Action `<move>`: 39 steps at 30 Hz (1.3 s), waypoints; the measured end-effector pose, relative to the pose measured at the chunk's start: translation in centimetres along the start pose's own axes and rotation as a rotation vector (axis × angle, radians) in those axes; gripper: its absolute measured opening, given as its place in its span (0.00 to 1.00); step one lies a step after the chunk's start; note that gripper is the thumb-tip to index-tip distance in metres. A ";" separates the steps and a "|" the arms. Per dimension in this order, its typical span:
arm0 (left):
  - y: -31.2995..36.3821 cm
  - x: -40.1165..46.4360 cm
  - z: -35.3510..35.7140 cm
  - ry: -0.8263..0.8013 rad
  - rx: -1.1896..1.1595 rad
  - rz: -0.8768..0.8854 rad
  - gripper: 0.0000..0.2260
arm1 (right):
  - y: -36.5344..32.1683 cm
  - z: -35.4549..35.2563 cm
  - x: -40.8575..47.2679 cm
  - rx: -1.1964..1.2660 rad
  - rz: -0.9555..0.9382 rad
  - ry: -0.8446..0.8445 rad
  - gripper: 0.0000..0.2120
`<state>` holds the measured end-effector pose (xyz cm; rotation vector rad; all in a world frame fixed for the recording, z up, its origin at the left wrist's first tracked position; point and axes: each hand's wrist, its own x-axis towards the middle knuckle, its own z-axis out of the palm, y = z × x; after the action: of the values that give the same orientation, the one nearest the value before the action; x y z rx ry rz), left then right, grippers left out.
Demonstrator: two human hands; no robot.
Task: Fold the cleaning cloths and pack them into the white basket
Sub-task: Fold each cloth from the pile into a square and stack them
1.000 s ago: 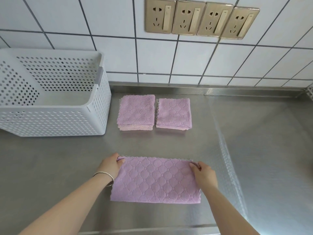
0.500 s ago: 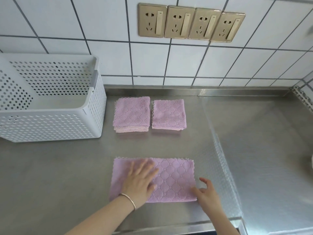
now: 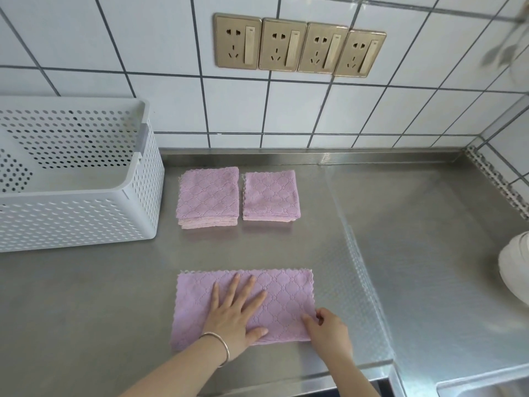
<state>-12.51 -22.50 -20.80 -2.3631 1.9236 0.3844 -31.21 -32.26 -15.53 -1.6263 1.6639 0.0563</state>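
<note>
Flat left hand [image 3: 234, 313] presses half-folded cloth [image 3: 289, 299] to steel counter [image 3: 86, 305], fingers spread, likely anchoring it. Your right hand [image 3: 329, 329] pinches cloth's near right corner, probably for next fold. Two folded stacks [image 3: 209, 196] wait beside white basket [image 3: 71, 213], unpacked.

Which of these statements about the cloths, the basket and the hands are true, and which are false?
1. The left hand lies flat on the front cloth. True.
2. The white basket already holds folded cloths. False: no cloth shows in the part of it that is in view.
3. Two folded stacks lie beside the basket. True.
4. The right hand is at the cloth's left edge. False: it pinches the right edge.
5. Six sockets are on the wall. False: four sockets.
</note>
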 end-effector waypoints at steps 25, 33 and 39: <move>1.0 0.2 -1.4 -0.149 -0.022 -0.027 0.39 | -2.3 -0.9 1.2 -0.205 0.098 -0.033 0.17; 1.6 0.2 -4.1 -0.281 -0.128 -0.080 0.32 | -3.2 -0.1 0.2 -0.096 -0.074 0.051 0.12; 3.9 0.7 -9.2 0.043 -1.033 -0.322 0.15 | -5.5 1.9 -1.7 0.107 -0.319 0.297 0.20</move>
<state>-14.80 -25.94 -11.64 -3.1647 1.4610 1.6078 -25.79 -30.76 -13.27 -1.8643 1.5659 -0.4463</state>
